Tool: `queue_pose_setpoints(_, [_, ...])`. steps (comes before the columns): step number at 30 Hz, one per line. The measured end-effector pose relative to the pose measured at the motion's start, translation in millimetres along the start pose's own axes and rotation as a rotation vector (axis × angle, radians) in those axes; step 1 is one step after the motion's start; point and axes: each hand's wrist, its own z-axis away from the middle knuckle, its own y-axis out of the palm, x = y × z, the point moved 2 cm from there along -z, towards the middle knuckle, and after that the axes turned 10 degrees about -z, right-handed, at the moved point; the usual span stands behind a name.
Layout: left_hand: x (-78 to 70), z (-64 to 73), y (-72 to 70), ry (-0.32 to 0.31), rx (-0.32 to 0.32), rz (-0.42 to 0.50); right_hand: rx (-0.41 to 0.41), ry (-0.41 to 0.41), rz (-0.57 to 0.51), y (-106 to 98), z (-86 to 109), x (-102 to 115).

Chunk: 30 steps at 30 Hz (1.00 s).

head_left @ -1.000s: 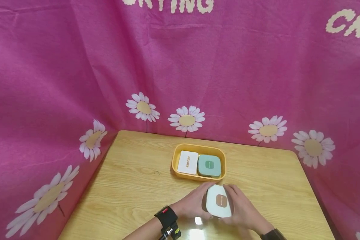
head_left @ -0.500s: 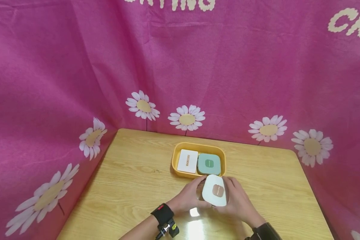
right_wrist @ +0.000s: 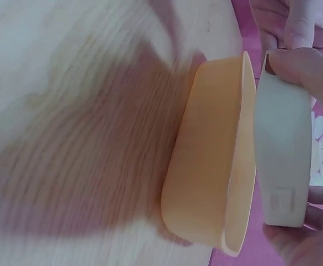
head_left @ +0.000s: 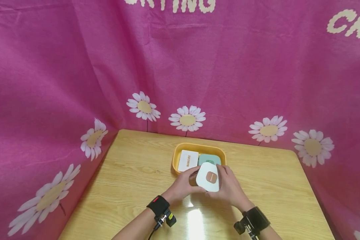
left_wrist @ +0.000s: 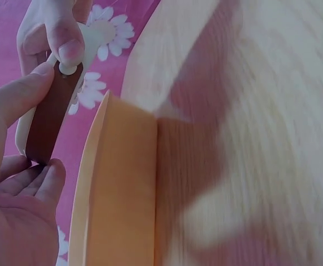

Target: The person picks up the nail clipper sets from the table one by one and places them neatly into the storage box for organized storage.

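Note:
Both hands hold a small white manicure case [head_left: 203, 181] with rounded corners and a brown label, raised above the near rim of the yellow tray [head_left: 199, 145]. My left hand [head_left: 180, 187] grips its left side, thumb toward me. On the opposite side my right hand [head_left: 230, 189] grips it with thumb and fingers. The left wrist view shows the case's brown side [left_wrist: 53, 116] and a round white button under a thumb. Inside the tray lie a white box marked MANICURE [head_left: 188, 160] and a green case [head_left: 210, 158], partly hidden by the white one.
The tray stands on a light wooden table [head_left: 132, 176] that shines with a reflected light near the front. A pink cloth [head_left: 228, 66] with white daisies hangs behind and at the sides. Each wrist wears a black strap [head_left: 158, 206] with a camera.
The two hands have carried the white case forward and slightly left, from in front of the tray to above its near rim. It now covers part of the green case.

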Motion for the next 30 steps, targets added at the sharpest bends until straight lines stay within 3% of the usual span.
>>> queue_pose_setpoints(12, [8.6,-8.7,-20.2,-0.011,-0.038,-0.061,0.033,-0.057,-0.027,11,-30.5,-3])
queue_pose_setpoints(21, [22.5,-19.7,-37.1,-0.030,-0.070,-0.184,0.108,-0.066,-0.022,23,-66.4,-11])
queue_pose_setpoints(27, [31.1,-26.0,-46.7,-0.032,-0.129,-0.318,0.157,-0.046,-0.011,36,-86.3,-13])
queue_pose_setpoints(30, [35.0,-26.9,-50.4,-0.047,-0.171,-0.333,0.186,-0.055,-0.001,42,-96.6,-12])
